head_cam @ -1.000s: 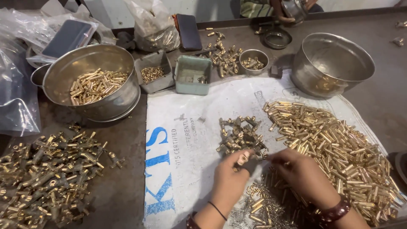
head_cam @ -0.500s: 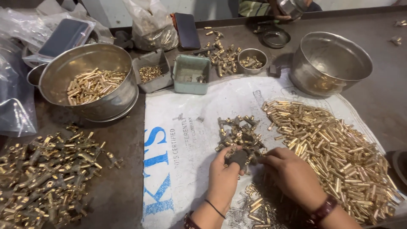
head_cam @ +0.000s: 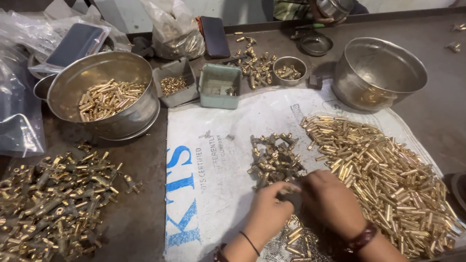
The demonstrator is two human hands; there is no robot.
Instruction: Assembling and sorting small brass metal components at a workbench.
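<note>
My left hand [head_cam: 268, 209] and my right hand [head_cam: 331, 201] meet at the near edge of a small heap of brass fittings [head_cam: 274, 157] on a white woven sack [head_cam: 218, 165]. Both hands curl around a small dark part between them; it is mostly hidden by the fingers. A large pile of brass tubes [head_cam: 383, 174] spreads to the right of my right hand. More brass pieces and small springs [head_cam: 291, 242] lie under my wrists.
A steel bowl with brass tubes [head_cam: 104, 94] stands at left, another steel bowl [head_cam: 378, 73] at right. Small trays [head_cam: 219, 85], a little cup [head_cam: 290, 69], a phone [head_cam: 215, 36] and plastic bags sit at the back. Assembled brass parts [head_cam: 53, 194] cover the left tabletop.
My hands have closed together over the small part and moved slightly toward the heap of fittings. A second ago the part was visible between my fingertips.
</note>
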